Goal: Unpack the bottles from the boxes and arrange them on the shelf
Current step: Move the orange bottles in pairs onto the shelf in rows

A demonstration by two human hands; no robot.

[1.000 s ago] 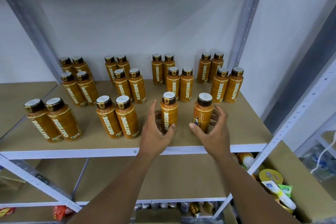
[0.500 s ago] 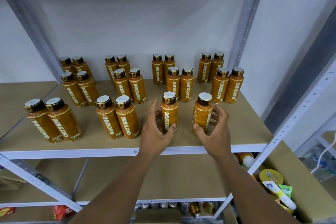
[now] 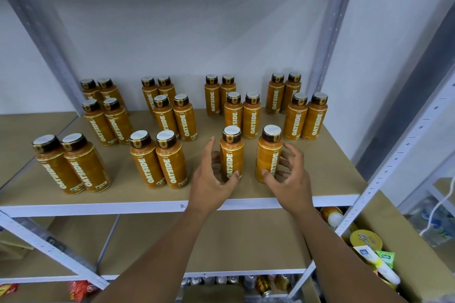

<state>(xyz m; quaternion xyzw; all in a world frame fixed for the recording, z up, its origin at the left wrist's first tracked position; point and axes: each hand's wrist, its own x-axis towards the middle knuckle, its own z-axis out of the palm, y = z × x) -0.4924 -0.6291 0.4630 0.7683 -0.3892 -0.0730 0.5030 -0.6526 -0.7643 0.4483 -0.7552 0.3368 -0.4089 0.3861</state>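
Several orange OATSIDE bottles with dark caps stand upright in pairs on the brown shelf board (image 3: 327,179). Near the front edge stand two more bottles, a small gap between them. My left hand (image 3: 213,181) wraps the left front bottle (image 3: 232,152), thumb on its front and fingers behind its left side. My right hand (image 3: 289,176) grips the right front bottle (image 3: 269,155), thumb low on its front and fingers curled at its right side. Both bottles rest on the board.
Grey metal uprights (image 3: 330,32) frame the shelf against a white wall. A lower shelf board (image 3: 246,241) lies beneath. At lower right an open cardboard box (image 3: 384,219) holds mixed packaged goods. Cans (image 3: 261,283) and red packets (image 3: 78,289) sit lower down.
My right hand has turned the right front bottle on the spot, so its OATSIDE lettering now faces me. My left hand and its bottle have stayed put.
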